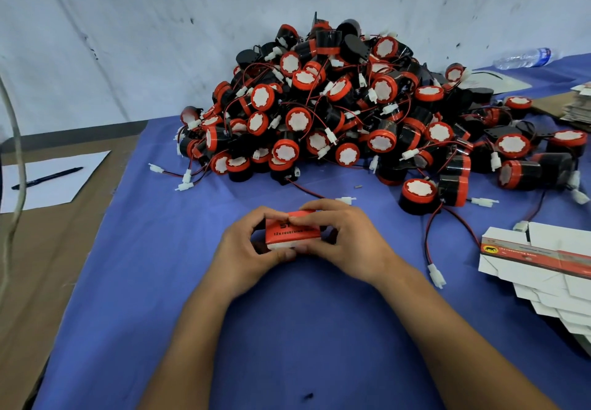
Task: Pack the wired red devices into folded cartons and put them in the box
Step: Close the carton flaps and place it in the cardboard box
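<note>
A person sits at a table covered in blue cloth (134,281). Both hands meet at the centre of the view. The left hand (246,250) and the right hand (345,243) curl their fingers around one small red and white carton (292,232), clamped on it from both sides; the right forefinger presses its top edge.

At twelve o'clock, well beyond the hands, a big heap of wired red devices (351,112) leans against the wall. Loose ones trail toward three o'clock, wires across the cloth. A stack of flat cartons (543,269) lies at three to four o'clock.

Likely risks: a flap springing open, or a stray wire (427,237) snagging a reach toward the stack.

Open cloth lies at six o'clock; the cloth's edge runs along nine o'clock. No packing box is visible.
</note>
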Motion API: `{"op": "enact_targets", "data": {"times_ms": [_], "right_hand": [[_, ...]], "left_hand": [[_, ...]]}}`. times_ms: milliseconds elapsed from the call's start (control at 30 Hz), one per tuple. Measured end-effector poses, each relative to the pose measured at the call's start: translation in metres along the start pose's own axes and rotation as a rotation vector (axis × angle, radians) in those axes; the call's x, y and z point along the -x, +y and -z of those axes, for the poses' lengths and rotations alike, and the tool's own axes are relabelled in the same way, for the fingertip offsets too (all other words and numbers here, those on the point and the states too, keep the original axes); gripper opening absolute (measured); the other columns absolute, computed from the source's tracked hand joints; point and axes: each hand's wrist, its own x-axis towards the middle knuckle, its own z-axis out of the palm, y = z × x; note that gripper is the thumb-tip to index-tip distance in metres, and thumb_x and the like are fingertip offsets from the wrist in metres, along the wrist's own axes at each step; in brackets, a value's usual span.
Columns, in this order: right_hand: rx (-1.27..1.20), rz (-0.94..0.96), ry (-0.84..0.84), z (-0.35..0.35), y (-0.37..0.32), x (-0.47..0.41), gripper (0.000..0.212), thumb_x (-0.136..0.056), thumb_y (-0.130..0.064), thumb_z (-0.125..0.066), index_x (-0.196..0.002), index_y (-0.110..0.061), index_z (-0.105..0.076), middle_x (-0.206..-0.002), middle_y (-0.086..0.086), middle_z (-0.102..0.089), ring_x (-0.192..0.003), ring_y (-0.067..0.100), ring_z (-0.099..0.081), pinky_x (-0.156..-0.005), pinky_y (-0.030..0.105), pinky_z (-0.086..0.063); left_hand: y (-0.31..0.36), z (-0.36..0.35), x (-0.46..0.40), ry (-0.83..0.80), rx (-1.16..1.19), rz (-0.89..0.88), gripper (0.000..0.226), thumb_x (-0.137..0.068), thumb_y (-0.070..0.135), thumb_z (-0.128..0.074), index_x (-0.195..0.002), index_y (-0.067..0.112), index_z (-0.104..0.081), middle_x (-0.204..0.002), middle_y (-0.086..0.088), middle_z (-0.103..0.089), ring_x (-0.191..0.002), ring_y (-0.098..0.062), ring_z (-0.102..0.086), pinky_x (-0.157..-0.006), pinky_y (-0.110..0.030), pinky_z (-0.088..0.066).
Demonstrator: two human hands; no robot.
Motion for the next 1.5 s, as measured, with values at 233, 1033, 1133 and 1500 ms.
{"op": "enact_targets", "data": {"times_ms": [233, 1033, 1133, 1500], "right_hand": [[-0.116, -0.103, 0.063, -0.006, -0.006, 0.0, 0.031, -0.098, -0.047, -0.062, -0.128, -0.039, -0.071, -0.128, -0.019, -0.062, -0.119, 0.009, -0.047, -0.099, 0.018, -0.039], [-0.172, -0.219, 0.023, -0.005, -0.007, -0.003, 0.03, -0.096, -0.034, -0.071, -0.125, -0.041, -0.072, -0.122, -0.018, -0.062, -0.119, 0.014, -0.051, -0.101, 0.036, -0.047], [-0.33, -0.26, -0.018, -0.005, -0.005, -0.002, 0.027, -0.094, -0.027, -0.075, -0.117, -0.04, -0.076, -0.13, -0.015, -0.058, -0.126, 0.009, -0.052, -0.103, 0.035, -0.048], [-0.241, -0.202, 0.183, -0.009, -0.007, 0.0, 0.018, -0.091, -0.014, -0.078, -0.105, -0.024, -0.082, -0.141, -0.007, -0.059, -0.129, 0.002, -0.054, -0.103, 0.024, -0.05]], "left_hand": [[0.004, -0.001, 0.0, 0.028, -0.079, 0.014, 0.076, -0.071, 0.006, -0.093, -0.131, 0.037, -0.06, -0.125, 0.02, -0.066, -0.113, 0.005, -0.064, -0.091, -0.018, -0.057], [-0.003, 0.0, -0.002, -0.004, 0.146, 0.039, 0.071, -0.078, -0.007, -0.084, -0.138, 0.019, -0.059, -0.133, 0.005, -0.067, -0.127, -0.012, -0.062, -0.1, -0.035, -0.058], [-0.001, 0.001, -0.002, 0.015, 0.222, 0.054, 0.066, -0.078, 0.008, -0.089, -0.137, 0.022, -0.061, -0.135, 0.006, -0.067, -0.129, -0.01, -0.061, -0.101, -0.037, -0.057], [0.004, -0.012, 0.0, 0.378, -0.255, -0.26, 0.013, -0.081, 0.015, -0.087, -0.094, 0.015, -0.083, -0.105, 0.007, -0.077, -0.107, -0.01, -0.069, -0.085, -0.033, -0.058]]}}
